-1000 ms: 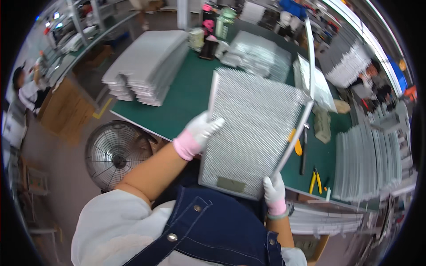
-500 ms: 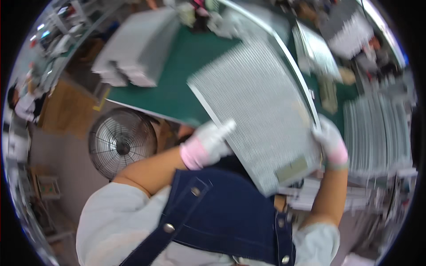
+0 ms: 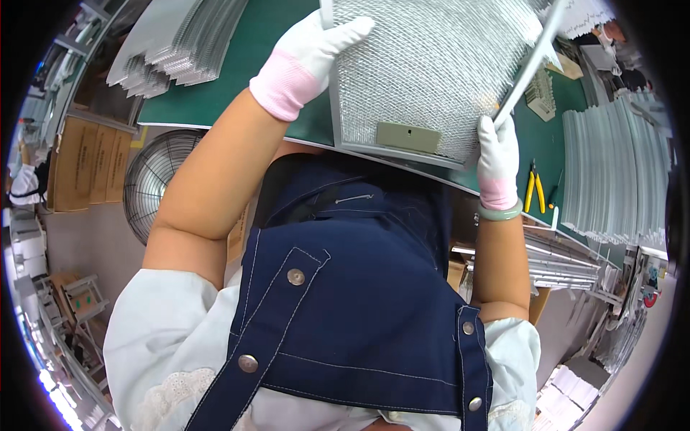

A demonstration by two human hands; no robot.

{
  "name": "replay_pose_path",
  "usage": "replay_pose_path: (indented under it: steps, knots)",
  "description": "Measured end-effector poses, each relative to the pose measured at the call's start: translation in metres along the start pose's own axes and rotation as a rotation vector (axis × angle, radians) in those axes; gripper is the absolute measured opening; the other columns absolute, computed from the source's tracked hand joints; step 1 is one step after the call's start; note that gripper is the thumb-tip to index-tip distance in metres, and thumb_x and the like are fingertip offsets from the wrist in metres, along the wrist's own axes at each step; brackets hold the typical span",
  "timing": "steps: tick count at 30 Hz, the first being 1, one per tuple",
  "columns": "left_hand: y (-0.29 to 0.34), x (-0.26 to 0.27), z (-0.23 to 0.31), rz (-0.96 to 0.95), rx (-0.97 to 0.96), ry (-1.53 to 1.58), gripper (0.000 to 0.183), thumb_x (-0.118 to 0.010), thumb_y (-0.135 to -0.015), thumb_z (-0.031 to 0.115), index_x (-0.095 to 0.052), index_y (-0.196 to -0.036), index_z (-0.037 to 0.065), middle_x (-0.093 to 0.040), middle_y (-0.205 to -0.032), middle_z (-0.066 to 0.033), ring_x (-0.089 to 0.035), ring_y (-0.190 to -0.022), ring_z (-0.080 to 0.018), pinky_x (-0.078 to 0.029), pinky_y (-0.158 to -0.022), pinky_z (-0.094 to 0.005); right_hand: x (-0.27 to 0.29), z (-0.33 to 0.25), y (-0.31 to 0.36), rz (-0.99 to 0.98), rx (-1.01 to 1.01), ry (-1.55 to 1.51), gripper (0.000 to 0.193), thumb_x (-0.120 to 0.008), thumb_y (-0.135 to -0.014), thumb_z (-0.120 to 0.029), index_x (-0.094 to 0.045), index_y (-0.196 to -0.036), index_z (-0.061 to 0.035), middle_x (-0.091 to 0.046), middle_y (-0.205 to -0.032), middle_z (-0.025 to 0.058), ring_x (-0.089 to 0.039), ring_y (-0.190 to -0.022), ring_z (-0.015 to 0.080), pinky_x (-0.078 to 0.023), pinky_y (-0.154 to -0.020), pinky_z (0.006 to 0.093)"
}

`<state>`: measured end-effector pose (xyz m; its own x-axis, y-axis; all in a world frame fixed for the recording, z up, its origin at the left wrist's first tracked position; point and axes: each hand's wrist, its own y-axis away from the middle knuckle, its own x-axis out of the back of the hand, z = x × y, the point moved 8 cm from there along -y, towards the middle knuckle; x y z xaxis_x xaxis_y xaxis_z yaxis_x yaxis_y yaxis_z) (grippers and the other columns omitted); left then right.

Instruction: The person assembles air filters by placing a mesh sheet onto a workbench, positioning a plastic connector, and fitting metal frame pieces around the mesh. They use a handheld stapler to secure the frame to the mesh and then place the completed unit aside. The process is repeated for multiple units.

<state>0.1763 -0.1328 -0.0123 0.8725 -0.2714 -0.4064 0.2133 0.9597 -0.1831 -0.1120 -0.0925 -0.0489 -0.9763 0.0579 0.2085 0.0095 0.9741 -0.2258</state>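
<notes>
Clasping a light, stiff-looking, rectangular silver metal-mesh panel [image 3: 424, 79], white-gloved left hand [image 3: 305, 56] and right hand [image 3: 497, 161] grip its opposite edges, probably the safest hold.

no words, numbers or signs can be read. the only marks that look like lettering are on the brown cardboard boxes [image 3: 72, 161] at the left, beyond the near end of the bench [image 3: 251, 50]: faint dark print running up and down their sides, too small and too skewed by the lens for any letter or figure to be made out.
</notes>
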Motion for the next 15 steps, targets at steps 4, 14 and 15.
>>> replay_pose_path:
  steps: [4, 14, 15]
  knots:
    - [-0.007, -0.006, 0.000, -0.004, -0.069, -0.290, 0.037, -0.071, -0.093, 0.025, -0.063, -0.118, -0.001, -0.069, -0.107, -0.0045, -0.063, -0.098, -0.0117, -0.049, -0.090, -0.0279, 0.008, 0.031, -0.003, 0.013, 0.043, 0.069, 0.028, -0.061, -0.100, -0.020, -0.056, -0.118, 0.0008, -0.059, -0.099, 0.0016, -0.051, -0.090, 0.0090, -0.044, -0.083, 0.0270]
    - [0.026, -0.013, -0.036, -0.227, 0.217, -0.337, 0.036, -0.073, -0.090, 0.015, -0.066, -0.122, 0.001, -0.070, -0.113, -0.0056, -0.062, -0.102, -0.0129, -0.049, -0.093, -0.0307, 0.001, 0.056, 0.022, -0.253, -0.240, -0.196, 0.040, -0.069, -0.090, 0.000, -0.058, -0.128, 0.0020, -0.065, -0.121, 0.0066, -0.062, -0.105, 0.0161, -0.048, -0.095, 0.0310]
    - [0.028, -0.008, -0.046, -0.279, 0.247, -0.430, 0.035, -0.072, -0.089, 0.016, -0.067, -0.120, 0.001, -0.071, -0.110, -0.0072, -0.063, -0.099, -0.0140, -0.050, -0.092, -0.0310, 0.002, 0.059, 0.022, -0.274, -0.229, -0.144, 0.041, -0.069, -0.088, 0.002, -0.059, -0.127, 0.0021, -0.066, -0.120, 0.0069, -0.062, -0.105, 0.0170, -0.049, -0.094, 0.0315]
